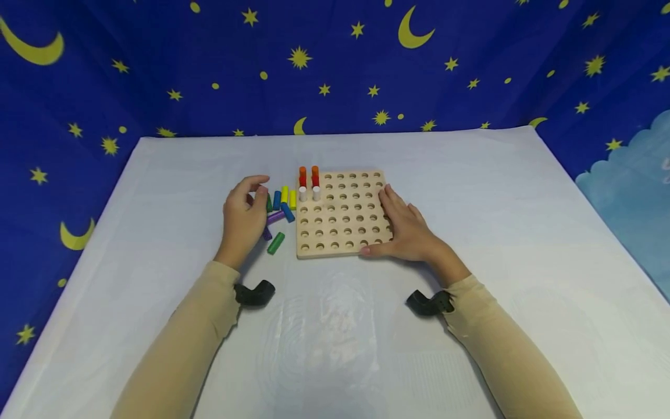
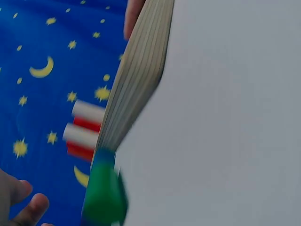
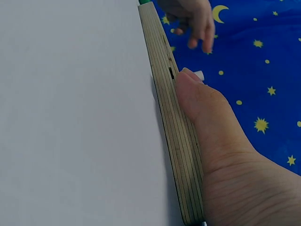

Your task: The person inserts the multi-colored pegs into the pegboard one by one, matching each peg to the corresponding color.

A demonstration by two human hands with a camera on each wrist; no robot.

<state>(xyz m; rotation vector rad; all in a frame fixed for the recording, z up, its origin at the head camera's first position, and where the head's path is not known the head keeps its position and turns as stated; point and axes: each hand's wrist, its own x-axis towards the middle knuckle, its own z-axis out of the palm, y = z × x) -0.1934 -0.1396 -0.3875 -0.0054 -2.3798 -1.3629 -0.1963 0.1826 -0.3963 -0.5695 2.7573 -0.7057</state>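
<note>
A square wooden pegboard (image 1: 340,227) with rows of round holes lies on the table. At its back left corner stand pairs of orange pegs (image 1: 315,171), red pegs (image 1: 302,182) and white pegs (image 1: 316,194). My right hand (image 1: 408,230) holds the board's near right corner, thumb along the front edge (image 3: 164,113), fingers at the right side. Left of the board my left hand (image 1: 244,215) hovers by loose pegs, fingers loosely bent, nothing seen between them. Those pegs include yellow (image 1: 293,199), blue (image 1: 287,212), purple (image 1: 275,217) and green (image 1: 275,243) ones; the hand partly hides some.
White cloth covers the table (image 1: 340,326). A blue curtain (image 1: 335,70) with yellow moons and stars hangs behind and at the sides. Black camera mounts sit at the left wrist (image 1: 255,293) and right wrist (image 1: 429,303).
</note>
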